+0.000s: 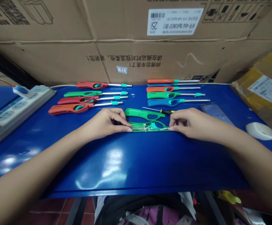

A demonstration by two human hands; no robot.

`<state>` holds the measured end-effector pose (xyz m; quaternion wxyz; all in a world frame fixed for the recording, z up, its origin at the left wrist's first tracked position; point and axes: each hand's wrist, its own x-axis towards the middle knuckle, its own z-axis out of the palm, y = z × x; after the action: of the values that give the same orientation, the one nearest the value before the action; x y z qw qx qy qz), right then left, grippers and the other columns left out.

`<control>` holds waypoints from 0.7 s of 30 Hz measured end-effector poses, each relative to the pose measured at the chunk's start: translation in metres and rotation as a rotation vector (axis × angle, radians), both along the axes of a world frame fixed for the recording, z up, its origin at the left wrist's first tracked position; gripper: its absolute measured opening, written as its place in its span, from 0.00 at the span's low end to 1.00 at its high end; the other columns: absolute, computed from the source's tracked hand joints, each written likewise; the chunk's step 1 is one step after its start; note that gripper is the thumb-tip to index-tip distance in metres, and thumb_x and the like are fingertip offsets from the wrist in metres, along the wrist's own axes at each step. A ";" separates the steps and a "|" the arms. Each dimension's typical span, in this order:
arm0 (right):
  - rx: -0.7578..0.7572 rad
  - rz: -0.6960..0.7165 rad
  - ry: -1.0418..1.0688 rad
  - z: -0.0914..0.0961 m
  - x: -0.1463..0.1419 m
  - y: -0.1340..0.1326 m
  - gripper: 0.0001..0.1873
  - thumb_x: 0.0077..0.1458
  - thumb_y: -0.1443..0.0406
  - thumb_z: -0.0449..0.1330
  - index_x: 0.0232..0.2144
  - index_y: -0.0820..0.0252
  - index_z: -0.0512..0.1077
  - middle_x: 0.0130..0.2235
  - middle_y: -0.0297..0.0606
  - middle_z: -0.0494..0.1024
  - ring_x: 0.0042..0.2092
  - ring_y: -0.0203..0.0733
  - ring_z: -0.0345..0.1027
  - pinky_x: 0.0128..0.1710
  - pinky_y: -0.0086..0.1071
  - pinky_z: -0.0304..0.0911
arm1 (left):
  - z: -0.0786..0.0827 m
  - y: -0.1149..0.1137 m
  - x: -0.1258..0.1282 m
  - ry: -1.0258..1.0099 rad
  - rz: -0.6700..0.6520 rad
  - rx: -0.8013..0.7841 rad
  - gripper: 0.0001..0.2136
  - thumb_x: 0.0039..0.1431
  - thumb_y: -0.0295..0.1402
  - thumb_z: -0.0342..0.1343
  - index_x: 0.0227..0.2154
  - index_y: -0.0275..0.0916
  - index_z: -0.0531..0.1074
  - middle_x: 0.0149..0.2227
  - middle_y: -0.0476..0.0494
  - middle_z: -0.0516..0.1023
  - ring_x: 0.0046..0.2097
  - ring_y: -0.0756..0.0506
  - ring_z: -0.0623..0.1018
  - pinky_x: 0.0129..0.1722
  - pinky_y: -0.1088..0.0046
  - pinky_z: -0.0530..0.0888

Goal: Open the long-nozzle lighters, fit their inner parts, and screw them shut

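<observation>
An opened green gas lighter lies in front of me on the blue table. Its lower half (139, 127) holds a clear fuel tank, a teal trigger and thin wires. My left hand (109, 122) pinches the left end of this half, by the tank. At its right end, where the wires come out, the thumb and fingers of my right hand (185, 123) are closed; the tips are partly hidden. Just behind lies the bare green cover half (136, 113), close to my left fingertips. A screwdriver (166, 111) with a black and yellow handle lies behind my right fingers.
Red and green lighters (71, 108) lie in a row at the back left, orange, green and blue ones (164, 102) at the back right. A phone (215, 113), white mouse (260, 130) and taped carton (255, 75) are rightward. A power strip (16, 109) runs along the left.
</observation>
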<state>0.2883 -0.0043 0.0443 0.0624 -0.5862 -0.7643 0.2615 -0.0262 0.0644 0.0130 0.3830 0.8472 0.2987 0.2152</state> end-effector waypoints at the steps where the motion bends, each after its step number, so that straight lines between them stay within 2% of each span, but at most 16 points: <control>1: 0.003 0.003 -0.002 0.000 0.000 0.000 0.07 0.57 0.64 0.61 0.27 0.58 0.74 0.22 0.30 0.71 0.24 0.34 0.62 0.27 0.29 0.57 | 0.000 -0.001 0.000 0.002 0.001 0.000 0.08 0.56 0.39 0.69 0.37 0.43 0.86 0.32 0.48 0.77 0.33 0.50 0.77 0.34 0.74 0.73; 5: 0.021 0.015 -0.001 -0.001 0.001 0.000 0.07 0.56 0.64 0.60 0.27 0.58 0.74 0.22 0.30 0.71 0.24 0.34 0.62 0.26 0.29 0.56 | 0.001 -0.007 0.003 0.040 0.023 0.076 0.08 0.59 0.38 0.66 0.38 0.41 0.84 0.32 0.46 0.77 0.32 0.49 0.76 0.31 0.74 0.72; 11: 0.024 0.041 0.021 -0.002 -0.001 0.000 0.08 0.57 0.64 0.60 0.26 0.57 0.73 0.22 0.31 0.72 0.25 0.35 0.63 0.27 0.30 0.57 | -0.004 -0.020 0.014 0.060 0.085 0.288 0.12 0.61 0.37 0.65 0.44 0.39 0.82 0.40 0.43 0.76 0.38 0.47 0.77 0.40 0.69 0.75; 14: 0.026 0.036 0.016 -0.003 -0.001 -0.001 0.08 0.57 0.64 0.60 0.26 0.57 0.73 0.22 0.31 0.72 0.24 0.35 0.63 0.27 0.30 0.56 | -0.007 -0.022 0.017 0.030 0.082 0.257 0.10 0.63 0.36 0.64 0.44 0.38 0.83 0.39 0.43 0.78 0.41 0.46 0.78 0.42 0.68 0.75; 19: 0.018 0.029 0.013 -0.004 0.000 0.000 0.08 0.57 0.63 0.60 0.26 0.57 0.74 0.23 0.31 0.72 0.25 0.35 0.64 0.28 0.30 0.56 | -0.012 -0.021 0.019 -0.053 0.147 0.090 0.10 0.60 0.37 0.66 0.43 0.41 0.84 0.38 0.44 0.80 0.39 0.46 0.79 0.42 0.68 0.76; 21: 0.020 0.028 0.017 -0.004 0.000 0.000 0.08 0.57 0.63 0.60 0.27 0.57 0.74 0.23 0.31 0.72 0.25 0.35 0.64 0.28 0.30 0.56 | -0.013 -0.022 0.020 -0.068 0.169 0.084 0.10 0.60 0.37 0.66 0.43 0.42 0.84 0.37 0.44 0.81 0.40 0.45 0.79 0.44 0.66 0.76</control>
<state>0.2881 -0.0045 0.0399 0.0711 -0.5724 -0.7746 0.2596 -0.0061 0.0428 -0.0002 0.3372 0.8266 0.3467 0.2876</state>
